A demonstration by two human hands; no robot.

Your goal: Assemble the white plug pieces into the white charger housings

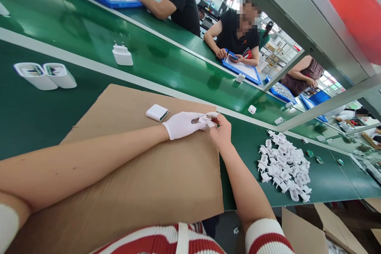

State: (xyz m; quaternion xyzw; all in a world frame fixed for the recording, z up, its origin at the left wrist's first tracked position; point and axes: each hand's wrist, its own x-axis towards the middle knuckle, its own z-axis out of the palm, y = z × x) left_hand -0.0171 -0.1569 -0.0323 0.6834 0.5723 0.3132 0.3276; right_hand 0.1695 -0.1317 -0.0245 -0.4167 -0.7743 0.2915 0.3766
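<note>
My left hand (183,124), in a white glove, and my right hand (222,130), bare with white covers on some fingertips, meet above the right edge of the cardboard sheet (166,182). Both are closed on a small white charger part (205,120); fingers hide most of it, so its exact shape is unclear. Just left of my gloved hand, a white charger housing (156,112) lies on the cardboard, a dark green piece showing at its open end. To the right of my right hand is a heap of white plug covers (284,164) with pins.
Two open charger housings (49,75) lie at the left. On the green conveyor belt (166,53) beyond the pale rail stand a charger (122,54) and other chargers. Small circuit boards (319,160) lie past the heap. A metal frame (297,20) hangs overhead. Co-workers sit opposite with blue trays (242,69).
</note>
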